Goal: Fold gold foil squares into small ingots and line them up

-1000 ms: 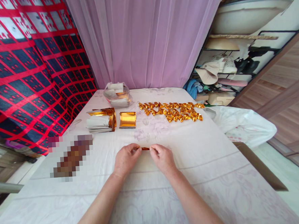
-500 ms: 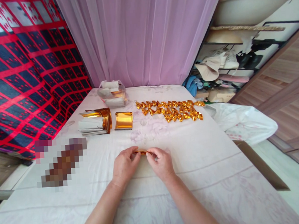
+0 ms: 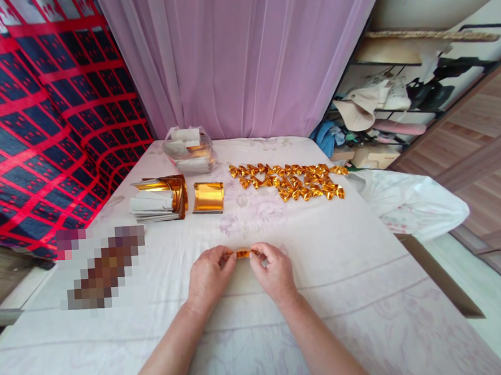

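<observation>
My left hand (image 3: 207, 276) and my right hand (image 3: 274, 272) meet at the near middle of the table (image 3: 367, 293), which is covered by a pale flowered cloth. Between them lies a narrow gold foil strip (image 3: 242, 254), folded long and thin, low over the cloth. The fingers of each hand are closed together on 1 end of the strip, left fingers (image 3: 226, 258) on the left end, right fingers (image 3: 258, 255) on the right end; only its short middle part shows. Beyond the hands, toward the far edge: a stack of white-backed gold sheets (image 3: 158, 200) at the left, just beside it a single curled gold sheet (image 3: 208, 197), and behind these a clear plastic bag (image 3: 188, 151) with more paper inside. At the far right lies a spread of small folded gold pieces (image 3: 288, 180), laid close together in rows. A lilac curtain (image 3: 242, 58) hangs behind the table; a red-and-navy patterned cloth (image 3: 37, 110) hangs at the left.
</observation>
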{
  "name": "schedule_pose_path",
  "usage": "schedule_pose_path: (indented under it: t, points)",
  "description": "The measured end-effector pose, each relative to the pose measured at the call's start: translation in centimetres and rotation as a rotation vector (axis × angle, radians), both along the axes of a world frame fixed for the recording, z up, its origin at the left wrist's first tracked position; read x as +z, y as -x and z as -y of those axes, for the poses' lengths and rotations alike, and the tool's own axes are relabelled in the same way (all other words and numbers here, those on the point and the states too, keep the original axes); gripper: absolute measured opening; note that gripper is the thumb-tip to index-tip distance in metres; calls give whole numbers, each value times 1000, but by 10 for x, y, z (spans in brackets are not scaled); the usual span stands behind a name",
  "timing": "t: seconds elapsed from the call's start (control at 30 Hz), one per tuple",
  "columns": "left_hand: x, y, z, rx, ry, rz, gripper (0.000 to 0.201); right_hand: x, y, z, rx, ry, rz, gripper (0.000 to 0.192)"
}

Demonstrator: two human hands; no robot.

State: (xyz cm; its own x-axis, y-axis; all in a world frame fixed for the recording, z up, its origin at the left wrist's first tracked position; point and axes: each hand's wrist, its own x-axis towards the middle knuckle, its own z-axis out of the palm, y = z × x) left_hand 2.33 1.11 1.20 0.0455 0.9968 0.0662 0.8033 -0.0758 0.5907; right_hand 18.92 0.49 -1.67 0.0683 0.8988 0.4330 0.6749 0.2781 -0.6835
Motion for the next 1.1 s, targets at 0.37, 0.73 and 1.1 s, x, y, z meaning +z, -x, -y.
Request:
schedule_pose_path:
  t: [0.37, 0.73, 1.1]
  points:
    - [5, -5, 2, -93, -42, -198, 18, 1, -6, 2, -36, -47, 148, 18]
    - [3, -5, 4, -122, -66, -268, 22, 1, -5, 3, -16, -55, 183, 20]
    - [1, -4, 4, -195, -84, -298, 23, 2, -4, 4, 12, -80, 190, 20]
